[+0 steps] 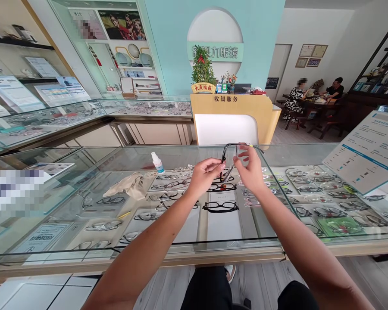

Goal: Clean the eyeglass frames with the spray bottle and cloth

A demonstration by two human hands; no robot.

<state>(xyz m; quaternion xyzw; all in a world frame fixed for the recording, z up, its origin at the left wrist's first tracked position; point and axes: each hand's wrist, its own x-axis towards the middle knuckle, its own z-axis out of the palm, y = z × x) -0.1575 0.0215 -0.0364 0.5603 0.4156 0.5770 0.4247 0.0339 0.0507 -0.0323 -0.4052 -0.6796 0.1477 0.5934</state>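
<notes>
Above the glass counter, both hands hold up a pair of dark-framed eyeglasses point(224, 154). My left hand point(204, 175) pinches the near left part of the frame between thumb and fingers. My right hand point(250, 168) has its fingers bent around the other side, near a lens and a temple arm that reaches out to the right. Exactly where the right fingertips press, I cannot make out. On the glass to the left of my hands are a white spray bottle point(158, 164) with a blue label and a crumpled beige cloth point(129, 185).
Under the glass top of the display counter point(181, 246) lie rows of eyeglasses, including a black pair point(220, 207) below my hands. A tilted printed sign point(368, 150) stands at right. Beyond is a wooden cashier desk point(268, 114); two people sit at a table far right.
</notes>
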